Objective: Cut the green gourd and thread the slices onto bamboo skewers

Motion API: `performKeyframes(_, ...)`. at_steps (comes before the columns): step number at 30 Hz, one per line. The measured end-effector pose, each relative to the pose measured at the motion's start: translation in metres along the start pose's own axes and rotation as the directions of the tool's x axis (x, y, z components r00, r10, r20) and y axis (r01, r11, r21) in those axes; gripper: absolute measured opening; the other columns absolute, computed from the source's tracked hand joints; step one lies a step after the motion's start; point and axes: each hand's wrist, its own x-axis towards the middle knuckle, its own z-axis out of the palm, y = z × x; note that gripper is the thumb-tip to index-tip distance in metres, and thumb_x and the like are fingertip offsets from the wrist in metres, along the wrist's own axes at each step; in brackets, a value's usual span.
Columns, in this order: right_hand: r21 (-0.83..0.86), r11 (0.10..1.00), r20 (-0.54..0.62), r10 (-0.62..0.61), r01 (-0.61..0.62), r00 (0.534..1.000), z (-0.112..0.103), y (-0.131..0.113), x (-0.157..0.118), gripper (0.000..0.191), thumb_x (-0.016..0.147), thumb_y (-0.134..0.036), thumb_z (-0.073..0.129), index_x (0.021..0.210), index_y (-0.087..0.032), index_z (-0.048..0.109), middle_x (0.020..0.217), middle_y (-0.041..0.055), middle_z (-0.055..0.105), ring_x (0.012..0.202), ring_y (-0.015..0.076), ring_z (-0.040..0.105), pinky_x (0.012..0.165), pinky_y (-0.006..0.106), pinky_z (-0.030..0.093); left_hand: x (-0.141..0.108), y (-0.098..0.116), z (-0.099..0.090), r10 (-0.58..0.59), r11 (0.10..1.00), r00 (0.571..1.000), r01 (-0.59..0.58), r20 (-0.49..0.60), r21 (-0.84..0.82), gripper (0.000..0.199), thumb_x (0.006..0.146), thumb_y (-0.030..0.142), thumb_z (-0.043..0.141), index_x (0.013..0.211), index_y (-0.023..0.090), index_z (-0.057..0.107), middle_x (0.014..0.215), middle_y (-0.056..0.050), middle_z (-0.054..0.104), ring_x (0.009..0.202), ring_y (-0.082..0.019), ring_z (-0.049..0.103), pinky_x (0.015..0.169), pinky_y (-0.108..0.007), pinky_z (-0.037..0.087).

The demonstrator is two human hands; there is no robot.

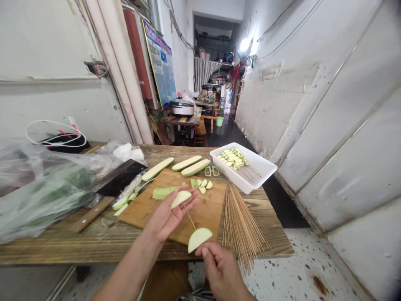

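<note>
My left hand is turned palm up, with a half-round zucchini slice held on its fingers. A thin wooden skewer runs from that slice down to a second zucchini slice threaded lower on it. My right hand pinches the skewer's lower end, just below the second slice. Under my hands lies a wooden cutting board. On it, a row of cut zucchini is partly hidden by my left hand, and several loose slices lie near the far edge.
Peeled zucchini halves lie behind the board, near scissors. A white tub holds skewered slices. Loose skewers fan out at right. A cleaver and plastic bags occupy the left. A person sits far back.
</note>
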Motion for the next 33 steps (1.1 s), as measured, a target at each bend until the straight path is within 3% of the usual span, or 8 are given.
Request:
performKeyframes(3, -0.026, 0.999, -0.025, -0.038, 0.038, 0.999, 0.001, -0.001, 0.0, 0.031, 0.09, -0.027, 0.037, 0.074, -0.015, 0.06, 0.061, 0.0014, 0.057, 0.057, 0.0131, 0.053, 0.055, 0.02, 0.038, -0.002, -0.001, 0.002, 0.038, 0.999, 0.999, -0.037, -0.027, 0.028, 0.02, 0.085, 0.013, 0.044, 0.089, 0.004, 0.062, 0.1, -0.021, 0.066, 0.102, -0.028, 0.06, 0.087, -0.037, 0.051)
performKeyframes(13, -0.07, 0.996, -0.067, -0.06, 0.055, 0.996, 0.0, -0.002, 0.0, 0.03, 0.089, -0.026, 0.037, 0.075, -0.015, 0.062, 0.059, 0.0005, 0.056, 0.052, 0.0121, 0.05, 0.052, 0.02, 0.038, -0.002, -0.004, 0.009, 0.009, 0.999, 0.999, -0.006, -0.051, 0.053, 0.02, 0.084, 0.009, 0.045, 0.085, 0.002, 0.064, 0.099, -0.021, 0.067, 0.1, -0.026, 0.061, 0.089, -0.034, 0.051)
performKeyframes(33, -0.091, 0.993, -0.07, -0.077, 0.07, 0.995, 0.001, -0.006, 0.001, 0.033, 0.091, -0.03, 0.036, 0.077, -0.014, 0.062, 0.059, 0.0008, 0.057, 0.051, 0.0117, 0.049, 0.051, 0.02, 0.037, -0.007, 0.001, 0.011, -0.053, 0.994, 0.997, 0.047, 0.054, 0.096, 0.021, 0.085, 0.016, 0.048, 0.093, 0.005, 0.064, 0.105, -0.02, 0.065, 0.105, -0.028, 0.059, 0.091, -0.038, 0.049)
